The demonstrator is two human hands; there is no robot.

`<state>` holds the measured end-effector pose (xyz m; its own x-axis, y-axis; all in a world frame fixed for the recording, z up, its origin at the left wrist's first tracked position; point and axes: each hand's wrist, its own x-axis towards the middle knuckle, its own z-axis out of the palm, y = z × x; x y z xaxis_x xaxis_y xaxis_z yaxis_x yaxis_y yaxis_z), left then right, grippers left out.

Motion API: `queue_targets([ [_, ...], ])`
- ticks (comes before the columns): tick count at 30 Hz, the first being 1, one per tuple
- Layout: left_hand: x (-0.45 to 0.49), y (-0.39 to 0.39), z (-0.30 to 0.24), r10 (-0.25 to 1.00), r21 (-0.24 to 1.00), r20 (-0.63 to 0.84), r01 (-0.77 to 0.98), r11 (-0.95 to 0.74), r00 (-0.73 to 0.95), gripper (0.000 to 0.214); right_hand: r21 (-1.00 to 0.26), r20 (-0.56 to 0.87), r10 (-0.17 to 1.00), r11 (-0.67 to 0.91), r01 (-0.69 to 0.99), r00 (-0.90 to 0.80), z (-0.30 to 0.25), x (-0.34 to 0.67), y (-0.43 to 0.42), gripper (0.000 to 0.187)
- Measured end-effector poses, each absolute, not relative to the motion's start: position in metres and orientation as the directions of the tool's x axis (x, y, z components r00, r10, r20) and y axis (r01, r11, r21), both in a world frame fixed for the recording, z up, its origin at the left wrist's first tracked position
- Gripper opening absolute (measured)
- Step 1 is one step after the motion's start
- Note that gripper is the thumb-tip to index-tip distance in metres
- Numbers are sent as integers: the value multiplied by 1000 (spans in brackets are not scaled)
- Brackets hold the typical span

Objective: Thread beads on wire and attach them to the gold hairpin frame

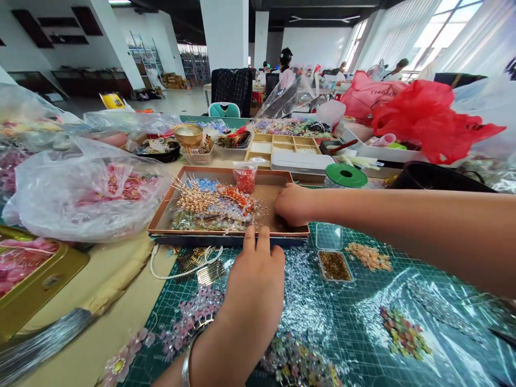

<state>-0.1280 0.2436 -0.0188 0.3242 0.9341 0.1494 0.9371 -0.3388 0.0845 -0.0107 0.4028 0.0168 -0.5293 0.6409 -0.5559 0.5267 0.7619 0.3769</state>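
Note:
A shallow brown box holds gold sprigs, orange beaded pieces, pale blue and clear beaded pieces, and a small bag of red beads. My left hand, wearing a silver bangle, is open with its fingers stretched forward and fingertips at the box's front rim. Inside the right end of the box, my right hand is curled closed; its fingertips and anything in them are hidden. Pink flower beadwork and a clear beaded piece lie near my left wrist.
A green cutting mat under clear film carries a case of gold beads, peach chips and coloured petals. A wire bundle, a gold tin and a plastic bag stand left. A green spool lies behind.

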Motion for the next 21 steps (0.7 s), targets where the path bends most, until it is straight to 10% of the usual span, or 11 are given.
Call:
queue_targets([
  [21,-128,242,-16,948,92,103,946,-311,302,31,211,-567,526,837,505,-634,30,-11,391,28],
])
